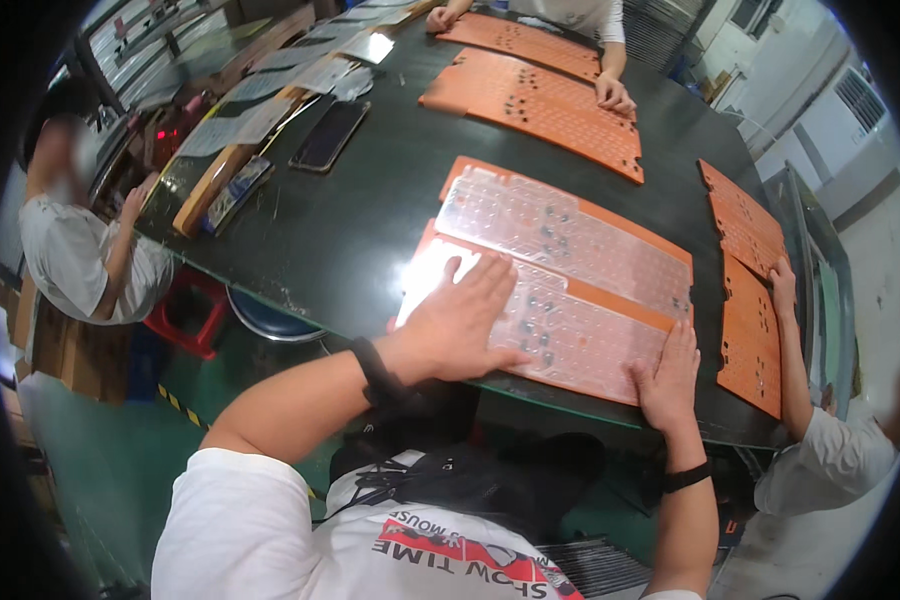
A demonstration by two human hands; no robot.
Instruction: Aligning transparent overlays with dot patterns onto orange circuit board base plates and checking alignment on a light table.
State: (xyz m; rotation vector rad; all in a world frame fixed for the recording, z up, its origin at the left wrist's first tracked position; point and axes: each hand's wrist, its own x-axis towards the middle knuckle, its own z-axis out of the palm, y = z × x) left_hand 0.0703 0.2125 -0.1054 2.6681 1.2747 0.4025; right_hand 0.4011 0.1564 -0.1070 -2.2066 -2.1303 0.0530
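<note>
orange, rectangular, rigid-looking panels with rows of small marks lay on a glossy, dark green tabletop. the near orange panel was positioned at the near edge of the tabletop, directly before the wearer, with a clear, glossy plastic sheet over most of its face. the far orange panel lay just beyond it, similarly covered by a second clear sheet.

state of grip: the left hand was spread wide, palm down on the near sheet toward its left end; nothing was clasped. the right hand was also extended, fingers along the right end of the near panel and thumb over the sheet. whether either hand applied force could not be told.

step in hand: judged to be seating and squaring the clear sheet on the near panel. the next move probably called for matching the sheet's border to the panel's right end, then smoothing outward with a flat palm; uneven pressure could have shifted the sheet.

containers: brown cardboard boxes stood below the left edge of the tabletop; their contents could not be told. other orange panels lay along the tabletop's right edge, beside a co-worker's hand.
</note>
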